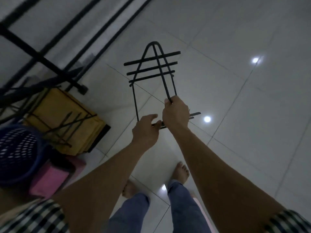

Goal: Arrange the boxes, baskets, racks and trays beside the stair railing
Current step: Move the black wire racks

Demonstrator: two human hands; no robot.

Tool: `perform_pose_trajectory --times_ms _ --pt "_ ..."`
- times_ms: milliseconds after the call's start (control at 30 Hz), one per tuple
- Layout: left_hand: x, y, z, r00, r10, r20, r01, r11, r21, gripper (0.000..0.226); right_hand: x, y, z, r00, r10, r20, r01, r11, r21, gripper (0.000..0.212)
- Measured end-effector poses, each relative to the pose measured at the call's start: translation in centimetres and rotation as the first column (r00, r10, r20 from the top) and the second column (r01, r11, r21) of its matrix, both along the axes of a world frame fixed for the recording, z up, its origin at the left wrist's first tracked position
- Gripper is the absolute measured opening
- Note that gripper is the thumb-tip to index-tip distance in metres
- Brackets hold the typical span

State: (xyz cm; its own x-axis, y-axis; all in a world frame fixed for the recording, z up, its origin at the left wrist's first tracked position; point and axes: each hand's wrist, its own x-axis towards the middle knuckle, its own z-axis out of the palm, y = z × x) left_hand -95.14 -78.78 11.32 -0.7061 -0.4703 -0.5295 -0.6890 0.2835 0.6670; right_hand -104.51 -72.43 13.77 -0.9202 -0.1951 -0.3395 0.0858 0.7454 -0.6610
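Note:
A black metal rack (152,68) with an arched top and three cross bars hangs in the air above the white tiled floor. My right hand (175,113) is shut on its two right-side rods. My left hand (145,131) is at the rack's lower bars, fingers spread, fingertips touching a bar; whether it grips is unclear. The black stair railing (38,52) runs across the upper left. Under it lies a second black rack (67,125) on a yellow box (57,113).
A dark blue perforated basket (18,152) stands at the left edge, partly over a pink box (50,180). A railing post foot (82,89) stands next to the yellow box. My bare feet (180,172) are below the hands. Bare tiles stretch to the right.

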Motion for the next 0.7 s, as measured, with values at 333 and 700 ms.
perform_pose_trajectory --times_ms 333,700 --pt "12.4 -7.5 9.4 0.917 0.095 -0.387 -0.199 0.951 -0.238 0.024 11.2 -10.8 15.3 0.95 0.241 -0.201 -0.245 0.97 0.004 0.025" --pt "21.4 -17.2 12.7 0.885 0.321 -0.337 -0.457 0.741 -0.492 0.044 19.8 -23.0 19.6 0.811 0.556 -0.18 -0.572 0.819 -0.045 0.02"
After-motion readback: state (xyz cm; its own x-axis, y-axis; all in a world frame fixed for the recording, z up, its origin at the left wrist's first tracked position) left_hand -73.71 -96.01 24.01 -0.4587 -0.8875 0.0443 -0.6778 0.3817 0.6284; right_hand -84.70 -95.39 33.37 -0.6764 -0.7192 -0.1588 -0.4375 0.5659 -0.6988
